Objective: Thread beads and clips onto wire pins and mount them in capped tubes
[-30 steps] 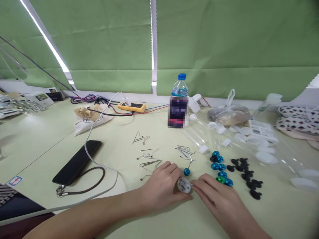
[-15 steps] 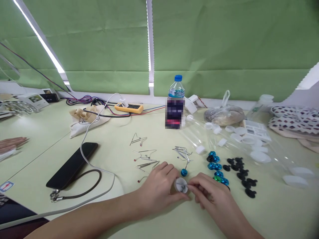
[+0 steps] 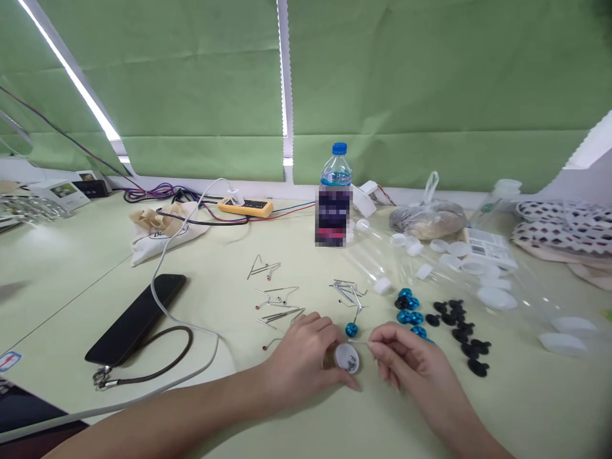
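Two bare hands meet at the near centre of the table (image 3: 224, 248): the left hand (image 3: 306, 357) curls thumb and fingers around a small white cup (image 3: 342, 355) containing tiny metal parts (image 3: 352, 364), while the right hand (image 3: 411, 366) pinches a thin rod (image 3: 359, 343) near the cup's far rim. A blue ball (image 3: 352, 329) lies just beyond; black pieces (image 3: 463, 331) lie to the right, bent rods (image 3: 282, 313) to the left.

Seemingly an office or workroom — pale table (image 3: 296, 261), yellow power strip (image 3: 258, 208), loose cables (image 3: 160, 190), green blinds (image 3: 201, 89).
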`<state>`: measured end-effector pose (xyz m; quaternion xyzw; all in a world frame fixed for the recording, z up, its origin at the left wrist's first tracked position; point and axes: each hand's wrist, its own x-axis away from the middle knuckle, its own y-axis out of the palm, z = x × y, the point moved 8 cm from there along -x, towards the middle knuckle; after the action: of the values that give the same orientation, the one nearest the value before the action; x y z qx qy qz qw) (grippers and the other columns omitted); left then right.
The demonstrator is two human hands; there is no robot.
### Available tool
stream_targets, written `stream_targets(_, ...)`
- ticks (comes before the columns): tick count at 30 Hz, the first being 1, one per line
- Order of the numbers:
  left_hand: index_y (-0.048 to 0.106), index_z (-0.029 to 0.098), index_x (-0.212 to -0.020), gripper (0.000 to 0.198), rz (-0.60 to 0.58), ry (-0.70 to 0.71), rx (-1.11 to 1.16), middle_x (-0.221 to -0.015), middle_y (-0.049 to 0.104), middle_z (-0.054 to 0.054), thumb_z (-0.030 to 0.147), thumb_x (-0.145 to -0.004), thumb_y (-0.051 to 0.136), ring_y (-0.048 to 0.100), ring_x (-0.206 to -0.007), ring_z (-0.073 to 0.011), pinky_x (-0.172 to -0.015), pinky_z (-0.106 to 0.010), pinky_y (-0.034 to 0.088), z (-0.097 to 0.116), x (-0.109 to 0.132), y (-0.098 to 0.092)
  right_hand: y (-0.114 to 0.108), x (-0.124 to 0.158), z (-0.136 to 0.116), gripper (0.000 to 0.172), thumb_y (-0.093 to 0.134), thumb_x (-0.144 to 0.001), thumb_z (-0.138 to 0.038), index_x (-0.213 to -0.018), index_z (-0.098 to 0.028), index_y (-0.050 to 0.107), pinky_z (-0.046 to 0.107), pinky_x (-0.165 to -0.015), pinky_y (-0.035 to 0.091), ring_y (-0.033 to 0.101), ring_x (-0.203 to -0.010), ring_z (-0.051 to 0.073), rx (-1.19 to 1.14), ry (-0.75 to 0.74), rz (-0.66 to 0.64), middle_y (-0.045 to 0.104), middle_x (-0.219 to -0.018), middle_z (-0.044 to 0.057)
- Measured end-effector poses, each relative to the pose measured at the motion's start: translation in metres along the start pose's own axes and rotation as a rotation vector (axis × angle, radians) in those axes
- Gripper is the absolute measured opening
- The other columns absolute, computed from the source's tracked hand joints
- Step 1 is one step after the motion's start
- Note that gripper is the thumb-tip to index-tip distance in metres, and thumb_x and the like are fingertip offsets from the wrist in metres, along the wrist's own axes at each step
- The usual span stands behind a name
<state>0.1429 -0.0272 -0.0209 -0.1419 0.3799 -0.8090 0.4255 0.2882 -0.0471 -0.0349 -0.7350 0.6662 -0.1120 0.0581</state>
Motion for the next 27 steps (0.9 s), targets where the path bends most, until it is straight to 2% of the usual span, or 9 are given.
stream_targets(4,0.062,0.019,-0.089,0.059,-0.010,0.014,0.045,-0.080,0.064,0.000,0.060,-0.052,0.083,0.056,-0.076,-0.0197,-0.074,-0.031,0.041,-0.001,0.000,-0.002,-0.012,0.001,-0.002,0.025,0.063,-0.086,-0.044,-0.079,-0.020,0.063,0.023,-0.045,0.042,0.050,-0.050,0.012,-0.076,-0.027,0.111,0.055,-0.055,-0.003)
stream_targets(5,0.062,0.019,-0.094,0.061,-0.004,0.012,0.059,-0.083,0.064,-0.001,0.062,-0.054,0.081,0.057,-0.078,-0.0207,-0.075,-0.032,0.042,-0.001,0.000,-0.005,-0.015,0.001,-0.003,0.025,0.063,-0.086,-0.044,-0.079,-0.020,0.063,0.023,-0.045,0.043,0.050,-0.050,0.012,-0.088,-0.039,0.135,0.055,-0.055,-0.003)
stream_targets(7,0.061,0.019,-0.099,0.051,0.015,0.000,0.076,-0.089,0.065,-0.004,0.060,-0.071,0.072,0.058,-0.083,-0.0212,-0.075,-0.032,0.045,-0.004,-0.001,-0.012,-0.020,0.002,-0.004,0.025,0.064,-0.086,-0.045,-0.079,-0.020,0.063,0.023,-0.044,0.043,0.050,-0.048,0.013,-0.113,-0.063,0.186,0.055,-0.054,-0.002)
stream_targets(9,0.060,0.019,-0.098,0.027,0.036,-0.013,0.069,-0.093,0.064,-0.005,0.044,-0.091,0.055,0.059,-0.086,-0.0196,-0.076,-0.031,0.046,-0.007,-0.004,-0.018,-0.025,0.003,-0.006,0.024,0.065,-0.085,-0.044,-0.078,-0.021,0.063,0.023,-0.043,0.043,0.050,-0.048,0.012,-0.137,-0.081,0.232,0.056,-0.054,-0.003)
stream_targets(10,0.060,0.019,-0.098,0.019,0.046,-0.017,0.065,-0.095,0.064,-0.005,0.033,-0.095,0.049,0.059,-0.087,-0.0187,-0.077,-0.031,0.047,-0.008,-0.006,-0.019,-0.026,0.003,-0.006,0.024,0.066,-0.085,-0.043,-0.078,-0.021,0.063,0.022,-0.043,0.043,0.050,-0.049,0.012,-0.149,-0.087,0.252,0.056,-0.054,-0.003)
stream_targets(12,0.060,0.019,-0.102,0.017,0.062,-0.015,0.063,-0.101,0.065,-0.006,0.017,-0.094,0.046,0.059,-0.090,-0.0176,-0.079,-0.031,0.048,-0.010,-0.011,-0.019,-0.029,0.004,-0.007,0.023,0.066,-0.085,-0.043,-0.077,-0.021,0.062,0.021,-0.043,0.042,0.049,-0.049,0.012,-0.169,-0.093,0.277,0.055,-0.055,-0.003)
stream_targets(15,0.062,0.021,-0.106,0.025,0.049,0.017,0.079,-0.106,0.066,-0.004,0.009,-0.087,0.052,0.059,-0.097,-0.0177,-0.086,-0.032,0.048,-0.009,-0.019,-0.013,-0.028,0.004,-0.007,0.024,0.064,-0.087,-0.042,-0.078,-0.020,0.061,0.021,-0.045,0.043,0.049,-0.051,0.012,-0.190,-0.082,0.266,0.056,-0.057,-0.002)
stream_targets(21,0.067,0.022,-0.095,0.019,-0.036,0.073,0.170,-0.103,0.070,-0.002,0.008,-0.084,0.057,0.060,-0.101,-0.0180,-0.091,-0.033,0.047,-0.001,-0.027,-0.003,-0.023,0.004,-0.007,0.024,0.062,-0.090,-0.041,-0.079,-0.020,0.061,0.022,-0.050,0.048,0.055,-0.056,0.013,-0.237,-0.072,0.229,0.063,-0.065,0.000)
stream_targets(27,0.064,0.019,-0.093,0.009,0.023,-0.003,0.385,-0.093,0.070,-0.002,0.017,-0.085,0.060,0.064,-0.086,-0.0159,-0.081,-0.031,0.050,-0.005,-0.021,-0.012,-0.022,0.006,-0.012,0.022,0.064,-0.089,-0.039,-0.079,-0.020,0.062,0.022,-0.047,0.049,0.058,-0.056,0.013,-0.253,-0.112,0.235,0.067,-0.071,0.002)
